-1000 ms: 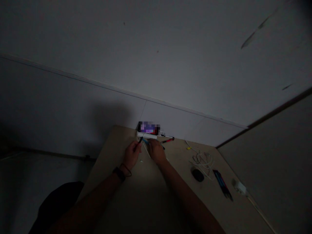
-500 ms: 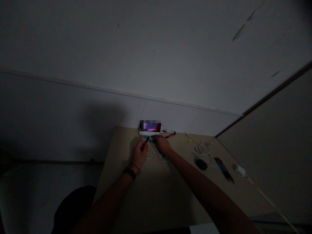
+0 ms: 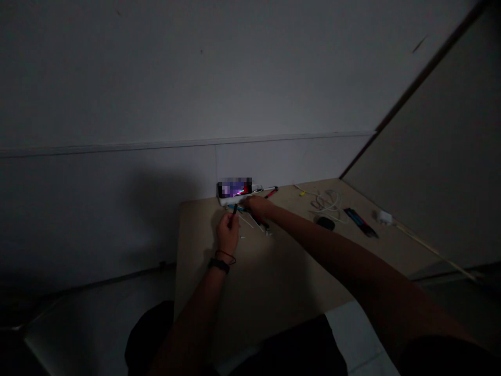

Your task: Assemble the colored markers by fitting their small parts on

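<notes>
The room is dim. My left hand (image 3: 228, 234) is closed round a thin dark pen-like tool (image 3: 234, 215) over a light wooden table (image 3: 250, 277). A dark watch and a cord band sit on that wrist. My right hand (image 3: 256, 204) reaches to the table's far edge, just below a small lit device (image 3: 235, 190) on a white base by the wall. Its fingers are too dark to read. Thin white and blue wires (image 3: 246, 222) lie between the two hands. A red-tipped probe (image 3: 271, 192) lies just right of the device.
To the right on the table lie a coil of white cable (image 3: 326, 202), a dark oval object (image 3: 325, 223), a dark flat tool (image 3: 360, 222) and a white plug (image 3: 383, 216) with a cord trailing off. A wall stands behind; a panel stands at right.
The view has swung, so the table now sits lower and more level. My right hand has reached farther towards the lit device. My left hand keeps hold of the dark tool.
</notes>
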Demonstrator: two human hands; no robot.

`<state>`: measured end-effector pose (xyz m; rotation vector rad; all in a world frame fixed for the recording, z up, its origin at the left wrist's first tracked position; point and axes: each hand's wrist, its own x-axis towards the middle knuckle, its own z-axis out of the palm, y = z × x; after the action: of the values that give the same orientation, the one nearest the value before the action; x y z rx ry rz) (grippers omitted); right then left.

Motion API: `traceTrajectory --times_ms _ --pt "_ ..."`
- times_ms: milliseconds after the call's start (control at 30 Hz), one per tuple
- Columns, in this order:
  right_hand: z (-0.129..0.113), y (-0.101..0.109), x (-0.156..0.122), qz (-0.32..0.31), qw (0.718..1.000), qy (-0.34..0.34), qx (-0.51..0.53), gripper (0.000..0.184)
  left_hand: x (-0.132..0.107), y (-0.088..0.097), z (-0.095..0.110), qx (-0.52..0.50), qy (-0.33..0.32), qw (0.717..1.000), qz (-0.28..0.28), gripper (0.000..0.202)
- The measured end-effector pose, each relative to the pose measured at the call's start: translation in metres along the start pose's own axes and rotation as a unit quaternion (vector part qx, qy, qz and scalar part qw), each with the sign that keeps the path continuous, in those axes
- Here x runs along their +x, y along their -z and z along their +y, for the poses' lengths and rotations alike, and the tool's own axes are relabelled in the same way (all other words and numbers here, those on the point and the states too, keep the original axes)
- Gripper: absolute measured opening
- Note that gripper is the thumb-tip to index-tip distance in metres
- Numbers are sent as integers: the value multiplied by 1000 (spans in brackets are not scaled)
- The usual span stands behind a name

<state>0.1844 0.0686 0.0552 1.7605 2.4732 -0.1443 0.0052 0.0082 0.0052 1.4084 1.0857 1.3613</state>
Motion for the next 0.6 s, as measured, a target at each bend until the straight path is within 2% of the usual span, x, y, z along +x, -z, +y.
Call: traceTrajectory --times_ms 267,600 --pt "1 -14 1 44 999 0 -24 31 3 -2 -2 -5 6 1000 -2 31" --pt "5 -25 -4 89 995 14 -38 25 3 -2 -6 5 15 1000 -5 34"
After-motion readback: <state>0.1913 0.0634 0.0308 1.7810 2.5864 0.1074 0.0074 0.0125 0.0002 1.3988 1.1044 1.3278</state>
